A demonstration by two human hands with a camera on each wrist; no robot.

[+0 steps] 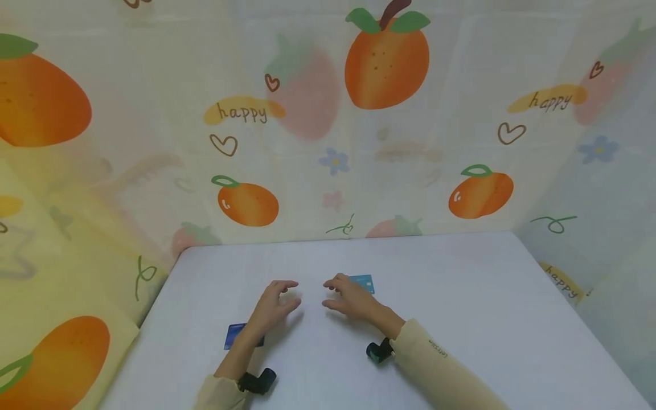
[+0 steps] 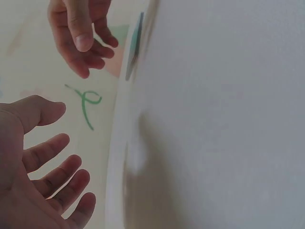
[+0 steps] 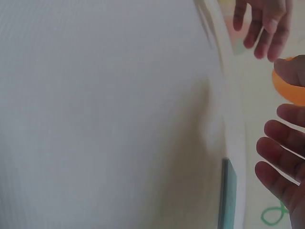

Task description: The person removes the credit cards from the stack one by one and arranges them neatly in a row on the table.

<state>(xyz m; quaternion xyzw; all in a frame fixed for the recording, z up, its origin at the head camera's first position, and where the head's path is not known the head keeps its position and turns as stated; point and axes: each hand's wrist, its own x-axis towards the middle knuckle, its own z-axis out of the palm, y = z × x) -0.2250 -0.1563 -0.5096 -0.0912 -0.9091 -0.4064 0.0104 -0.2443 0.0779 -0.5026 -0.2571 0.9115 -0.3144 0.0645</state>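
Observation:
Both hands hover above a white table, holding nothing. My left hand (image 1: 274,307) has its fingers loosely bent, with the thumb apart from them. A dark blue card (image 1: 235,335) lies on the table under the left wrist, which partly hides it. Facing the left hand across a small gap is my right hand (image 1: 351,299), its fingers also relaxed. Just behind it lies a light blue card (image 1: 364,282), partly covered by the hand in the head view. In the right wrist view this light blue card (image 3: 229,195) shows edge-on, below the fingers (image 3: 281,148).
The white table (image 1: 461,319) reaches back to a curtain (image 1: 307,171) printed with oranges, strawberries and the word "happy". More printed cloth hangs at both sides. A small black camera sits on the left wrist (image 1: 258,381) and another on the right wrist (image 1: 379,351).

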